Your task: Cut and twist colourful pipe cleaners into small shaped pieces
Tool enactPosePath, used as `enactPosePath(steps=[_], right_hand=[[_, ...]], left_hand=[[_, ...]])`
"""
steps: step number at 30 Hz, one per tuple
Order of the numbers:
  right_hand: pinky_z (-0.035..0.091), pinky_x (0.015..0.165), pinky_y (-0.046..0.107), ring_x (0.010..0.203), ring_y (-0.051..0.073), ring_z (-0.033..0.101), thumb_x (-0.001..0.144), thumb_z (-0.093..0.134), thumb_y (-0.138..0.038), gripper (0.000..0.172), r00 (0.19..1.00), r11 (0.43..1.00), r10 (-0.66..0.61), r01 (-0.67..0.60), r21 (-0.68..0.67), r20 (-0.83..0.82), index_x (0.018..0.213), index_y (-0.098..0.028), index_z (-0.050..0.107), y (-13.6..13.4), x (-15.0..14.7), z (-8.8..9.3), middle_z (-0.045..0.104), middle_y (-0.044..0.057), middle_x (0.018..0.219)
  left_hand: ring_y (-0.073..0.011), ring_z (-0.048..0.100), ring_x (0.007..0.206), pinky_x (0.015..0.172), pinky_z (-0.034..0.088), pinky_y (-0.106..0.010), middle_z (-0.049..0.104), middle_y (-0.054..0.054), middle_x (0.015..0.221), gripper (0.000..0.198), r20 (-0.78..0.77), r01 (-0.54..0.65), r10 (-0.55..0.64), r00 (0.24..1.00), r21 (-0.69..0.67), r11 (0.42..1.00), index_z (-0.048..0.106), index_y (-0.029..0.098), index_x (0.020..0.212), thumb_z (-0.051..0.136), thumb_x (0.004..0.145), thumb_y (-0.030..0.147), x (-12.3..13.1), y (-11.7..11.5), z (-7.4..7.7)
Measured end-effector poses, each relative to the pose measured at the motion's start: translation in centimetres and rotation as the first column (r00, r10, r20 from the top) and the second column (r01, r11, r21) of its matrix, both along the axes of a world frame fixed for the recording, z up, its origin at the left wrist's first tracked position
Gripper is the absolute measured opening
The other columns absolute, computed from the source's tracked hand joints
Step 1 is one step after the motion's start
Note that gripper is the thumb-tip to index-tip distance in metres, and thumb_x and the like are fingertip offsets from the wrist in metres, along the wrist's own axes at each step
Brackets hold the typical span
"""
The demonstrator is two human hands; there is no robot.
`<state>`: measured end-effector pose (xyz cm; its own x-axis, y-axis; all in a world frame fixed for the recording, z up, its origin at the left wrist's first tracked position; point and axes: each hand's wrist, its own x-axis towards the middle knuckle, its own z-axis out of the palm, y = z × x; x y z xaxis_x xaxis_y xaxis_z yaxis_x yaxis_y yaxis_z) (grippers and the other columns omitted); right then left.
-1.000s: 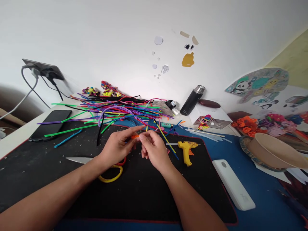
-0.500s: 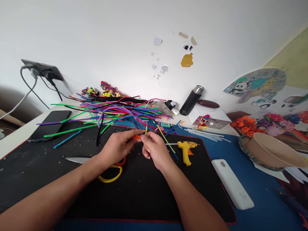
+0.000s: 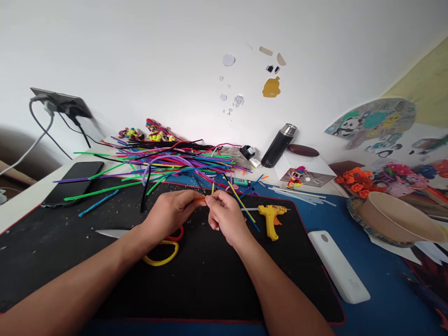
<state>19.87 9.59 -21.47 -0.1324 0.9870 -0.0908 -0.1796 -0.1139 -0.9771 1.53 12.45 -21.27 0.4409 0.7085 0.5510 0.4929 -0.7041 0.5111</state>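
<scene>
My left hand point(image 3: 171, 208) and my right hand point(image 3: 225, 212) meet above the black mat point(image 3: 210, 289), fingertips pinched from both sides on a short orange pipe cleaner point(image 3: 200, 200). Most of that piece is hidden by my fingers. Scissors point(image 3: 160, 257) with red and yellow handles lie under my left forearm, the blade pointing left. To the right of my right hand rests a yellow hot glue gun point(image 3: 270, 219) with a glue stick in its back end. Yellow and blue pipe cleaner strips point(image 3: 245, 205) lie just behind my right hand.
A pile of coloured pipe cleaners point(image 3: 182, 158) spreads along the wall. A phone point(image 3: 72, 184) lies at left under some strands. At right are a white power bank point(image 3: 339, 267), a beige bowl point(image 3: 402, 217) and orange pipe cleaner flowers point(image 3: 353, 182). A black flask point(image 3: 279, 145) leans at the back.
My left fingers have closed down a little over the orange pipe cleaner, so less of it shows. Both hands stay in nearly the same place.
</scene>
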Motion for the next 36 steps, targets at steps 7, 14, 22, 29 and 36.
enactPosePath(steps=[7,14,22,29,36], right_hand=[[0.033,0.039,0.021,0.038,0.010,0.048,0.099,0.059,-0.057,0.036,0.992,0.994,0.056,-0.065,0.082,0.112,0.089,-0.023,0.056,-0.4,0.1,-0.1,0.053,-0.009,0.051],[0.033,0.040,0.022,0.038,0.011,0.048,0.099,0.057,-0.062,0.041,0.989,0.994,0.056,-0.069,0.090,0.138,0.086,-0.024,0.053,-0.4,-0.1,0.0,0.049,-0.009,0.050],[0.030,0.042,0.024,0.035,0.010,0.042,0.102,0.056,-0.060,0.045,0.965,0.990,-0.038,0.001,0.141,0.259,0.077,-0.024,0.052,-0.3,0.0,-0.2,0.041,-0.009,0.043],[0.026,0.039,0.025,0.033,0.010,0.038,0.102,0.056,-0.062,0.047,0.984,0.989,-0.057,0.032,0.143,0.169,0.075,-0.024,0.051,-0.3,0.1,-0.1,0.038,-0.010,0.041],[0.026,0.040,0.023,0.034,0.009,0.037,0.102,0.057,-0.058,0.045,0.979,0.991,-0.027,-0.001,0.136,0.202,0.075,-0.022,0.052,-0.5,0.1,0.1,0.041,-0.010,0.040]], left_hand=[[-0.0130,0.065,0.060,0.060,0.046,-0.021,0.075,-0.001,0.072,0.028,0.011,-0.030,0.031,0.999,-0.066,0.997,0.073,0.020,0.087,0.057,0.103,0.036,0.0,-0.3,0.8],[-0.0108,0.061,0.054,0.055,0.041,-0.019,0.071,0.001,0.066,0.034,0.045,0.021,-0.017,0.999,-0.087,0.996,0.072,0.020,0.084,0.060,0.103,0.045,0.0,-0.2,0.7],[-0.0156,0.071,0.064,0.061,0.047,-0.022,0.079,-0.003,0.080,0.029,-0.033,0.034,-0.034,0.999,-0.007,0.999,0.073,0.020,0.094,0.059,0.105,0.043,0.0,0.2,0.0],[-0.0173,0.075,0.073,0.066,0.051,-0.023,0.080,-0.006,0.088,0.023,-0.127,0.110,-0.091,0.988,0.156,0.982,0.071,0.018,0.104,0.050,0.108,0.025,-0.2,0.2,0.4],[-0.0124,0.059,0.054,0.054,0.040,-0.022,0.064,0.001,0.066,0.029,-0.134,0.107,-0.091,0.987,0.112,0.988,0.064,0.019,0.086,0.045,0.108,0.025,-0.1,0.1,0.6]])
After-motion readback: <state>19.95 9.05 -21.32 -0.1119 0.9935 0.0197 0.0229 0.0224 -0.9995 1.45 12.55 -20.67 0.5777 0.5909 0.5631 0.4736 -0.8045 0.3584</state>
